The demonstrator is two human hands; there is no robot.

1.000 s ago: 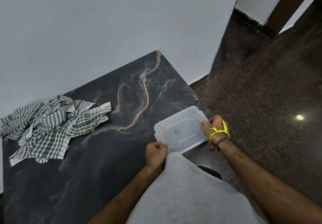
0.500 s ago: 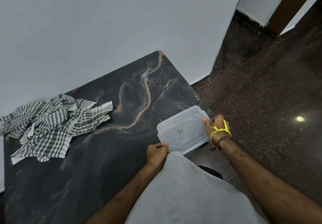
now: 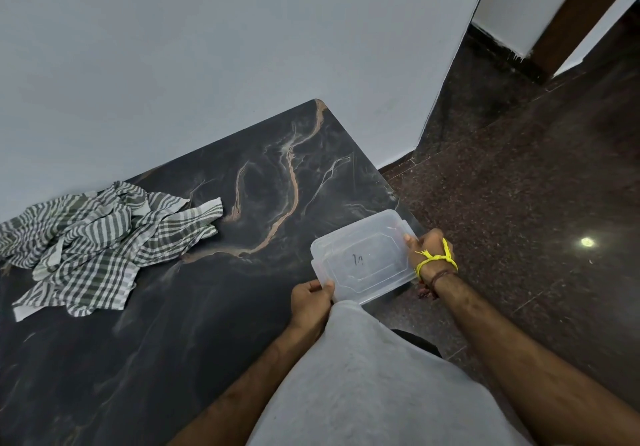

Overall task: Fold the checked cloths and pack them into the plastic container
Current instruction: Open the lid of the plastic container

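Observation:
A clear plastic container (image 3: 363, 255) with its lid on sits at the near right corner of the dark marbled table (image 3: 207, 307). My left hand (image 3: 310, 298) grips its near left corner with thumb on top. At the container's right end, my right hand (image 3: 427, 249), with a yellow thread round the wrist, holds the edge. A heap of crumpled green-and-white checked cloths (image 3: 100, 237) lies at the table's far left, well apart from both hands.
A pale wall (image 3: 242, 47) runs along the table's far edge. The table's right edge drops to a dark speckled floor (image 3: 519, 203). My grey shirt (image 3: 363, 393) fills the bottom centre of the view.
The container and both hands have shifted slightly to the right in the view as the camera moved. The grips look unchanged and the cloths have not been touched.

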